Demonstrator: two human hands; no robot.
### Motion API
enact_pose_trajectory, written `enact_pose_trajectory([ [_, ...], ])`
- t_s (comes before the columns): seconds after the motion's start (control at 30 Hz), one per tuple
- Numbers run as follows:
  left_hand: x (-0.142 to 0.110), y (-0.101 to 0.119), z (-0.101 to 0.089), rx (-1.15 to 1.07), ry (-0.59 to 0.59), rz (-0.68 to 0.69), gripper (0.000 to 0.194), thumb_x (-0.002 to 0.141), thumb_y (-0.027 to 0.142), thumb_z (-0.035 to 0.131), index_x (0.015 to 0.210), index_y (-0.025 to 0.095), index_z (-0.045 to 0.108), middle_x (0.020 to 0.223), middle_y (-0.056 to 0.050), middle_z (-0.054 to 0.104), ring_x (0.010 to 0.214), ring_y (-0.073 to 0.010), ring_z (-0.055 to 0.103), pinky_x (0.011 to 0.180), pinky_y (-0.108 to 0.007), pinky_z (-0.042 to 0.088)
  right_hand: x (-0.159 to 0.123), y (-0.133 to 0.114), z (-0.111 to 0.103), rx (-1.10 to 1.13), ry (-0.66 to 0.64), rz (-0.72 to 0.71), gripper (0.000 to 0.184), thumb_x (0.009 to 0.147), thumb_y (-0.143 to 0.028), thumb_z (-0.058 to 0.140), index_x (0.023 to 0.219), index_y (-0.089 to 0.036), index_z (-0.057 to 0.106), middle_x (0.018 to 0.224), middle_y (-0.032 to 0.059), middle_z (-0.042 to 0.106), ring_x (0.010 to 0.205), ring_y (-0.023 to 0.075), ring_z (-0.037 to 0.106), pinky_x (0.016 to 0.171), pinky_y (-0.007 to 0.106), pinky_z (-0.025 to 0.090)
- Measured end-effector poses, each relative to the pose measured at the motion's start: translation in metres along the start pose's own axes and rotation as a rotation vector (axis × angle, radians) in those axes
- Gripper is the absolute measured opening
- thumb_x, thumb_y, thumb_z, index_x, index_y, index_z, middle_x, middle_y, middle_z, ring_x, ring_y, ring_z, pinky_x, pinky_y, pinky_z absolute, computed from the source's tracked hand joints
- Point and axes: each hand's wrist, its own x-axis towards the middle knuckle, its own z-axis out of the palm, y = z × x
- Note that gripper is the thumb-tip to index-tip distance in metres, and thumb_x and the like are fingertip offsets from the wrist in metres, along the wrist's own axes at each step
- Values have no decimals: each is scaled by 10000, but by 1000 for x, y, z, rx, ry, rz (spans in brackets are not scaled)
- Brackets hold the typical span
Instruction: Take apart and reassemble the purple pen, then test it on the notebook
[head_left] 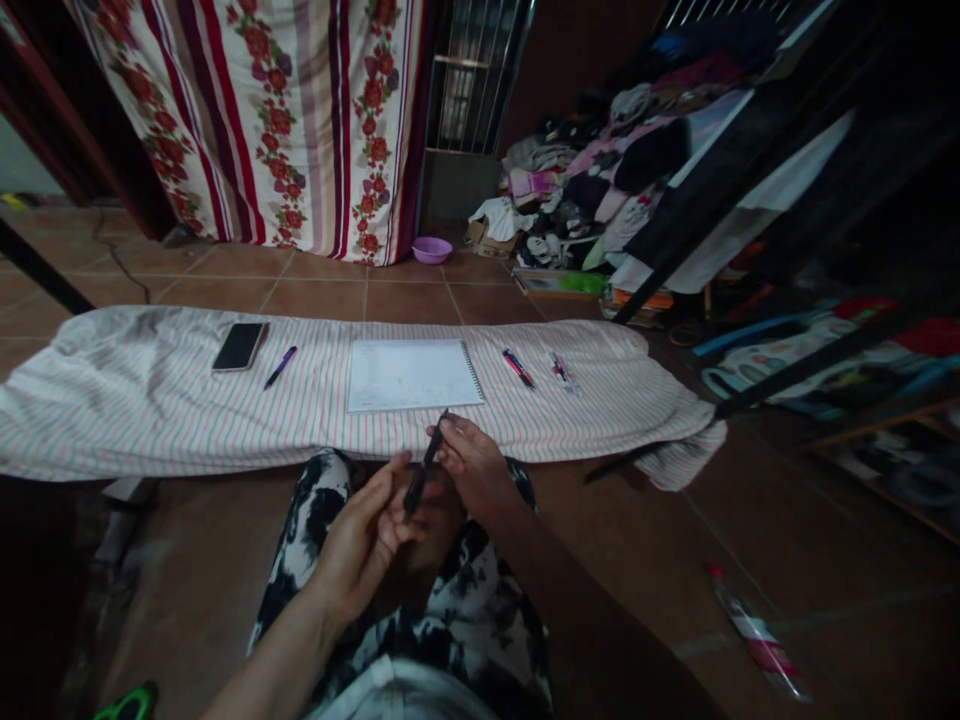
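Observation:
A dark pen [424, 468] is held slantwise above my lap, just in front of the table's near edge. The thumb and fingers of my right hand [474, 462] pinch its upper end. My left hand [369, 538] is close to the lower end, thumb and fingers apart; whether the fingertips behind the pen touch it I cannot tell. Beyond the hands, a spiral notebook [412, 375] lies open on a blank-looking page. A purple pen [280, 368] and a phone [240, 347] lie left of it. To its right are red and black pens [518, 369] and some pale pens [564, 374].
A striped cloth [322, 410] covers the low table. Behind stand a floral curtain [285, 130], a purple basin [432, 250] and a heap of clothes [592, 180]. On the tiled floor at right lies a plastic bottle [757, 635]; a green object [127, 704] is at lower left.

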Motion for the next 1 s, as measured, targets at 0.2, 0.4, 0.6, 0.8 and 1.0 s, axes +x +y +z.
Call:
enact_pose_trajectory([
  [0.2, 10, -3, -3, 140, -14, 110, 449, 702, 281, 713, 1127, 167, 621, 1085, -122, 661, 963, -216, 625, 755, -262, 507, 23, 3, 0, 9, 70, -40, 290, 619, -299, 690, 811, -217, 489, 733, 2, 642, 671, 129, 602, 544, 214, 421],
  [0.4, 37, -9, -4, 282, 104, 196, 409, 650, 297, 756, 1038, 199, 671, 1099, -109, 672, 964, -228, 636, 768, -270, 510, 44, 4, 1, -223, -47, -226, 216, 784, -357, 545, 916, -191, 586, 828, 53, 670, 797, 161, 620, 711, 284, 486],
  [0.6, 71, -9, -3, 354, 155, 263, 505, 628, 353, 762, 1090, 193, 636, 1087, -118, 681, 976, -244, 638, 818, -309, 513, 79, 17, -15, -633, -227, -597, 264, 825, -291, 504, 1062, -250, 613, 1072, 61, 652, 945, 196, 606, 840, 348, 462],
  [0.8, 107, -12, -9, 798, 124, 350, 436, 838, 392, 516, 1237, 215, 529, 1178, -117, 631, 1027, -233, 614, 851, -360, 512, 128, 10, -25, -676, 53, -623, 282, 830, -337, 502, 1040, -202, 631, 916, 69, 680, 823, 185, 616, 781, 323, 466],
  [1.0, 173, -8, -13, 1597, 58, 774, 293, 814, 127, 438, 1010, 167, 652, 1141, -135, 619, 1038, -249, 570, 858, -416, 509, 180, 1, -36, -670, 243, -556, 425, 817, -501, 458, 884, -139, 672, 632, 43, 627, 575, 151, 553, 570, 264, 431],
])
